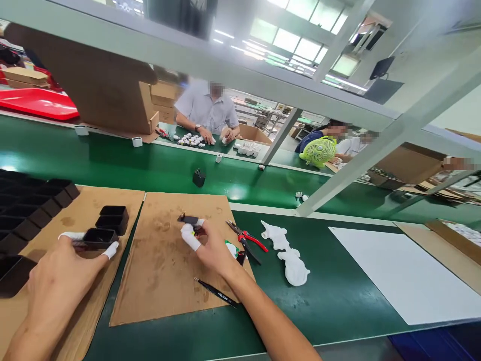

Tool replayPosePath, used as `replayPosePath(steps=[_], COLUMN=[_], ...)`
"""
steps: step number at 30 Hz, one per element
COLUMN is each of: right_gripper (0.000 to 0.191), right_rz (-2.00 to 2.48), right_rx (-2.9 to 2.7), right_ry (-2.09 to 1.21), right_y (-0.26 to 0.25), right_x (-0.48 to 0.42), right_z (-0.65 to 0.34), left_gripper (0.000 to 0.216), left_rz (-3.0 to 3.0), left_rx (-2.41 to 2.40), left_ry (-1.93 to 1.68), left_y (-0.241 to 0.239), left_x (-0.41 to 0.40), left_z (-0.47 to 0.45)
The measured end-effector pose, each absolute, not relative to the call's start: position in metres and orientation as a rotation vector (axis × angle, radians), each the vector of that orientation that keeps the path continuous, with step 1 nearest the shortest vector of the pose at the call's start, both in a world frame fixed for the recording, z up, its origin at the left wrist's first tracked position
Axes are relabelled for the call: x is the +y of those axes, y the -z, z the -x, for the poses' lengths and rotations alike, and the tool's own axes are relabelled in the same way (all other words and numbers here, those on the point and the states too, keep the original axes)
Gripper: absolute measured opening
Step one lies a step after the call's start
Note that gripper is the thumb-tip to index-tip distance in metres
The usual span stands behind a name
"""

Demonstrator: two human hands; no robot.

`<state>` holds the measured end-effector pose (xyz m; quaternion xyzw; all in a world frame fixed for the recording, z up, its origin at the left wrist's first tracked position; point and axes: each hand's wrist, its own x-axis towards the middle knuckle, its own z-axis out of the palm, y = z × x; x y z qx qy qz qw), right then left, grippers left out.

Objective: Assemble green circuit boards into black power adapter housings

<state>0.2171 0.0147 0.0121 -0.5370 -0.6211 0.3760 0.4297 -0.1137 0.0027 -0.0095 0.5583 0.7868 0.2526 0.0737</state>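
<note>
My left hand (62, 273) wears white finger cots and pinches a small black plastic tray (99, 237) on the left cardboard sheet (88, 203). Two more black trays (112, 216) sit just behind it. My right hand (210, 245), also in finger cots, pinches a small black part (188, 219) over the middle cardboard sheet (169, 271). Black tweezers (216, 292) lie beside my right wrist.
Red-handled cutters (248, 236) and crumpled white gloves (287, 255) lie right of my hand. A stack of black trays (26, 210) is at far left, a white sheet (398, 271) at right. A black adapter (199, 177) rides the green belt (112, 165). Other people work opposite.
</note>
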Motion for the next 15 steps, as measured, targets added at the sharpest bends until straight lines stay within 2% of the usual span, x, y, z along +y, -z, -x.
replayPosePath(steps=[3, 6, 8, 10, 15], right_gripper=[0.056, 0.057, 0.064, 0.068, 0.064], right_rz=[1.195, 1.067, 0.991, 0.923, 0.859], right_rx=[-1.339, -1.199, -1.16, -1.14, -1.15], right_ry=[-1.078, -1.142, -1.171, -1.188, -1.19], right_y=[-0.025, -0.045, -0.059, -0.07, -0.082], right_x=[0.016, 0.013, 0.006, -0.004, -0.023], right_z=[-0.222, -0.231, -0.237, -0.243, -0.256], left_gripper=[0.045, 0.044, 0.038, 0.041, 0.051], left_rz=[-1.729, -1.809, -1.878, -1.95, -2.085], left_rx=[2.11, 1.428, 1.106, 0.883, 0.668], left_ry=[-1.036, -1.314, -1.294, -1.239, -1.272], left_y=[-0.012, -0.034, -0.051, -0.066, -0.075], left_x=[-0.011, -0.022, -0.023, -0.019, 0.001], left_z=[0.087, 0.053, 0.032, 0.015, 0.003])
